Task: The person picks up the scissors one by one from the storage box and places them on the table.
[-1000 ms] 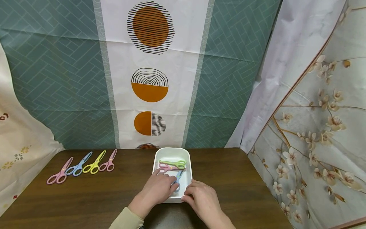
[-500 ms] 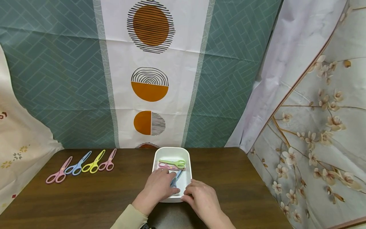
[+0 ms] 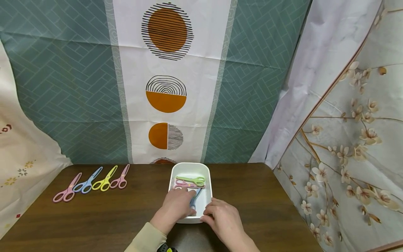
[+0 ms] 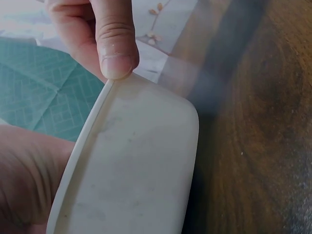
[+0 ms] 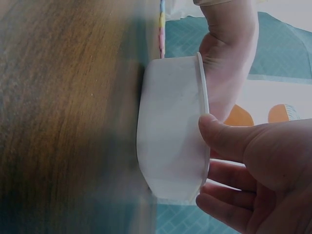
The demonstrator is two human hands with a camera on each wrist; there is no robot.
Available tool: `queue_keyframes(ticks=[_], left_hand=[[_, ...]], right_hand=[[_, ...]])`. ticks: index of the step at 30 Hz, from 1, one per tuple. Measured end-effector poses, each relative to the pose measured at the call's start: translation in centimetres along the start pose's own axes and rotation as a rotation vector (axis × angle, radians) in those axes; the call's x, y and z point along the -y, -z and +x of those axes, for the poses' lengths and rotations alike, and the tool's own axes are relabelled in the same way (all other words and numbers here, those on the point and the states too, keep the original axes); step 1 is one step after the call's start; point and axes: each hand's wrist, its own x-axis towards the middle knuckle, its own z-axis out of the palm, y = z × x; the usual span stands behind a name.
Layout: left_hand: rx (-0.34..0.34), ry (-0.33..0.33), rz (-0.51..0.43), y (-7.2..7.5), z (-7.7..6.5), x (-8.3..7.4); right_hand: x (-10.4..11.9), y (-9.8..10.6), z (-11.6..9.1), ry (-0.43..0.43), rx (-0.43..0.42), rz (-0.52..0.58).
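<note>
A white plastic box (image 3: 206, 175) stands on the table, holding green scissors (image 3: 198, 181), pink scissors (image 3: 182, 182) and blue scissors (image 3: 194, 199). My left hand (image 3: 177, 204) reaches over the near left rim into the box. Its thumb and a finger lie around the handle end of the blue scissors; the other fingertips are hidden, so a grip cannot be made out. My right hand (image 3: 223, 217) pinches the box's near right rim, thumb outside and fingers on the other side, as the right wrist view shows with the right hand (image 5: 239, 165).
To the left, a slanting row of scissors lies on the table (image 3: 110, 217): pink scissors (image 3: 67, 189), blue scissors (image 3: 88, 181), yellow scissors (image 3: 105, 180) and another pink pair (image 3: 121, 177). A patterned curtain (image 3: 167, 105) hangs behind the table, and a flowered cloth (image 3: 346, 168) on the right.
Inside the box, the left hand has shifted slightly and the blue scissors have moved and turned a little under it. The right hand stays on the rim.
</note>
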Motion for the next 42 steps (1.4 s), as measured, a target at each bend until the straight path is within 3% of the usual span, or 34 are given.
queue_keyframes(ticks=[18, 42], left_hand=[[-0.009, -0.020, 0.049, -0.52, 0.33, 0.04], [-0.057, -0.056, 0.030, -0.90, 0.05, 0.29]], right_hand=[[-0.11, -0.09, 0.03, 0.003, 0.008, -0.012], [0.04, -0.02, -0.04, -0.010, 0.019, -0.007]])
